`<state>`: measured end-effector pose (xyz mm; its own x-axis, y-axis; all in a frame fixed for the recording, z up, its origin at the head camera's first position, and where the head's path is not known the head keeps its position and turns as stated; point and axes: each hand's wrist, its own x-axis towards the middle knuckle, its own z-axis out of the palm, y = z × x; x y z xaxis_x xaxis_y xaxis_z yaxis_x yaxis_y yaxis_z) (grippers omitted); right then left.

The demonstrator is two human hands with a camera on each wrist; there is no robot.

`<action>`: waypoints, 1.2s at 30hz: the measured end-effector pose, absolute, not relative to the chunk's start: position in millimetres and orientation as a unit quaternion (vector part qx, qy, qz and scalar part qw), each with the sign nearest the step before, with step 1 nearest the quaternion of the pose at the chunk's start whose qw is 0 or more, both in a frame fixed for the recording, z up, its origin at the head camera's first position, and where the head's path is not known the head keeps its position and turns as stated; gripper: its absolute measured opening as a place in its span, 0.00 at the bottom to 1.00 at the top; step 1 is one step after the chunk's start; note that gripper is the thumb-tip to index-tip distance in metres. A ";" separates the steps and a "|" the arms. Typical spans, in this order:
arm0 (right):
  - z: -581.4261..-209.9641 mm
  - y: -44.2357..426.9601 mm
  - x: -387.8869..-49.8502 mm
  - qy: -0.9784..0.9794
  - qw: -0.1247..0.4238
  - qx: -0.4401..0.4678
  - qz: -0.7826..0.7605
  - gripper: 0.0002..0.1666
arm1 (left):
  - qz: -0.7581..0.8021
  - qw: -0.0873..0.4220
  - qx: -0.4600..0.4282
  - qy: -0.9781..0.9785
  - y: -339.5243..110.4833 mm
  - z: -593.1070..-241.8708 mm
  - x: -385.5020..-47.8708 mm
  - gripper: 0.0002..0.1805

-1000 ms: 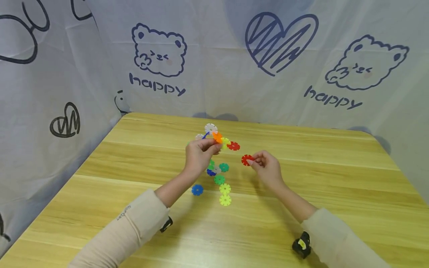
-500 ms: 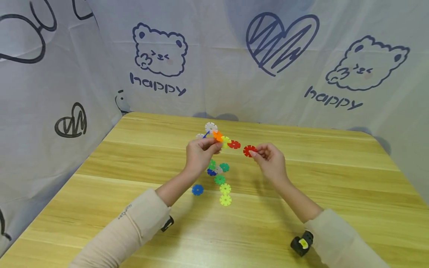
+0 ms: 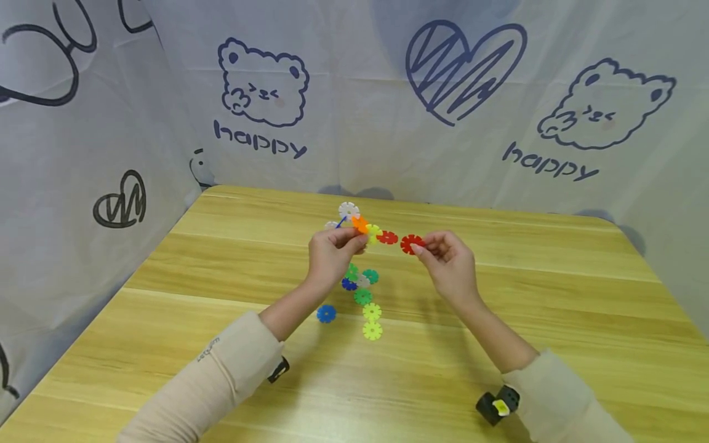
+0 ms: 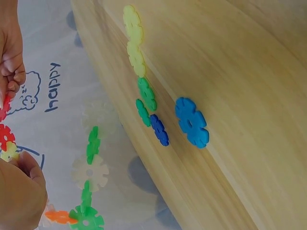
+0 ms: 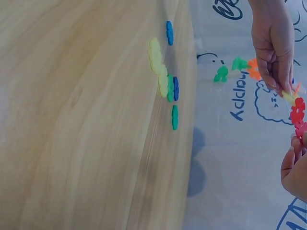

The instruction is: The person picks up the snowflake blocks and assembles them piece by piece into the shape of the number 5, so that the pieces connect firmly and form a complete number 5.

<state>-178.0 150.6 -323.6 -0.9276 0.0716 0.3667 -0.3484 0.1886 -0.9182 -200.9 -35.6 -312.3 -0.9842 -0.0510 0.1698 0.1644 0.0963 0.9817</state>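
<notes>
The left hand [image 3: 334, 257] pinches a chain of joined notched discs near a yellow disc [image 3: 373, 234], between thumb and fingers. Beside the yellow disc are an orange disc [image 3: 359, 224] and, at the chain's right end, a red disc [image 3: 388, 237]. The right hand [image 3: 451, 267] pinches a separate red disc [image 3: 412, 244], level with the chain's red end; the head view shows a small gap between them. White discs [image 3: 349, 211] stand behind the left hand. Green discs [image 4: 86, 220] of the chain hang in the left wrist view, partly hidden by the hand in the head view.
On the wooden table [image 3: 532, 295] lie a blue disc [image 3: 326, 314], two yellow-green discs [image 3: 372, 330], a green disc [image 3: 362, 296], a teal disc [image 3: 371, 275] and a dark blue disc [image 3: 349, 284]. A printed white cloth [image 3: 365, 147] hangs behind the table.
The right hand has moved up with its red disc, to the height of the chain's red end. The left hand has barely moved and keeps its hold.
</notes>
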 end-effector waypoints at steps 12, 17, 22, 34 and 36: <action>-320.4 147.4 -175.7 -0.767 0.179 0.105 0.607 0.08 | -0.678 0.069 -0.026 -0.731 -33.0 -311.0 -201.4 0.08; -320.7 147.1 -176.5 -0.771 0.179 0.108 0.601 0.08 | -0.677 0.070 -0.029 -0.732 -33.1 -311.0 -201.4 0.08; -320.8 146.7 -177.5 -0.772 0.179 0.111 0.599 0.08 | -0.676 0.072 -0.032 -0.733 -33.5 -310.1 -200.8 0.08; -320.4 148.0 -178.2 -0.773 0.181 0.109 0.598 0.08 | -0.679 0.069 -0.033 -0.730 -32.9 -311.5 -201.2 0.07; -320.5 148.1 -178.1 -0.774 0.182 0.111 0.596 0.08 | -0.680 0.070 -0.033 -0.729 -32.7 -311.8 -201.2 0.07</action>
